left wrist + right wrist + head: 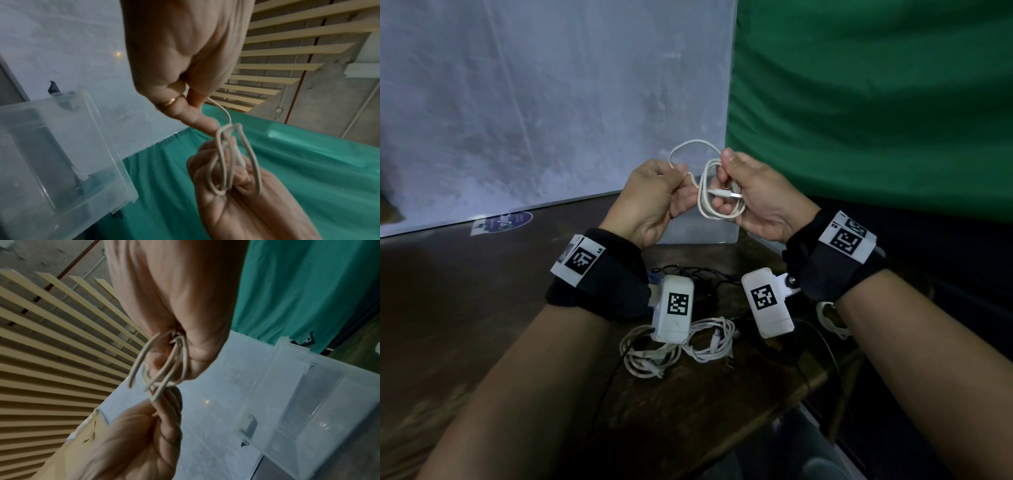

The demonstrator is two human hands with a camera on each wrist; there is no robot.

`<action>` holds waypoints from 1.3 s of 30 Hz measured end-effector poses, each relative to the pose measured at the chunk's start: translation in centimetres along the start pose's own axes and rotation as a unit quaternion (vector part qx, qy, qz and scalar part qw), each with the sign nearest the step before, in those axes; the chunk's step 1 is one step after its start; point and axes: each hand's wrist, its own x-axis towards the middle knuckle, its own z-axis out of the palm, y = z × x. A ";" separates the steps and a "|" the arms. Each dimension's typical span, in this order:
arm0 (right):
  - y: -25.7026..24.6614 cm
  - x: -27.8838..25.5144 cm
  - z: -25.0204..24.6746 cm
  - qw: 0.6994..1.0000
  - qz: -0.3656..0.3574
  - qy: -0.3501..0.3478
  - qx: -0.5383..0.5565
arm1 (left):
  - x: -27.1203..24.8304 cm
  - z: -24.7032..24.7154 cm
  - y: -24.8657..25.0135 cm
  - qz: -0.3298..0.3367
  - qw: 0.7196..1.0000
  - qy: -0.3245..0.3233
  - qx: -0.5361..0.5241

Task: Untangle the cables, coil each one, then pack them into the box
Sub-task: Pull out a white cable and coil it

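Note:
Both hands are raised above the table with a white cable [717, 195] between them. My right hand [753, 195] grips its coiled loops [164, 368], thumb on top, with a white plug lying across the coil. My left hand [654, 198] pinches the free strand [221, 110], which arcs up in a loose loop between the hands. The clear plastic box [698, 229] stands just behind the hands, mostly hidden by them; it shows better in the left wrist view [61, 146]. Two more white cable bundles [678, 346] and a black cable tangle [709, 277] lie on the table under my wrists.
A grey board [551, 102] stands upright at the back left and a green cloth [876, 102] hangs at the back right. The dark wooden table [465, 308] ends in an edge at the lower right. A round sticker [506, 221] lies near the board.

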 end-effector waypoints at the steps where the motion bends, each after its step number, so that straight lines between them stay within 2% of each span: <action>1: 0.1 0.0 0.0 1.000 -0.006 0.002 0.002 | 0.0 -0.1 -0.1 -0.007 0.999 0.000 0.035; 4: 0.3 0.1 -0.1 1.000 -0.004 0.000 0.012 | 0.0 -0.6 -0.5 -0.039 0.997 -0.010 0.071; 8: 0.7 -0.4 -0.2 0.995 0.004 -0.036 0.089 | 0.0 -0.7 -0.4 -0.104 0.992 -0.063 0.009; 11: 0.8 -1.0 -0.1 0.993 0.000 -0.046 0.112 | -0.1 -0.7 -0.2 -0.120 0.989 -0.088 0.009; 17: 1.8 -0.4 -0.3 0.990 -0.015 0.111 0.083 | -0.8 -0.2 -0.2 -0.166 0.972 -0.134 0.099; 20: 2.2 -0.3 -0.3 0.986 -0.019 0.152 0.069 | -1.6 0.4 0.0 -0.145 0.965 -0.174 0.130; 22: 2.3 -0.6 -0.1 0.988 -0.019 0.148 0.044 | -1.6 0.6 -0.2 -0.134 0.970 -0.159 0.128; 26: 2.5 -1.5 -0.2 0.991 -0.024 0.115 -0.055 | -0.8 0.4 -0.5 -0.157 0.976 -0.107 0.108; 29: 2.7 -2.2 -0.7 0.987 -0.030 0.094 -0.123 | -0.5 -0.3 -0.5 -0.152 0.974 -0.117 0.118; 33: 2.6 -2.7 -0.9 0.989 -0.047 0.124 -0.064 | -0.5 -0.6 -0.8 -0.134 0.966 -0.153 0.162; 39: 2.6 -3.3 -0.9 0.982 -0.078 0.141 -0.094 | -0.9 0.1 -0.9 -0.115 0.978 -0.113 0.136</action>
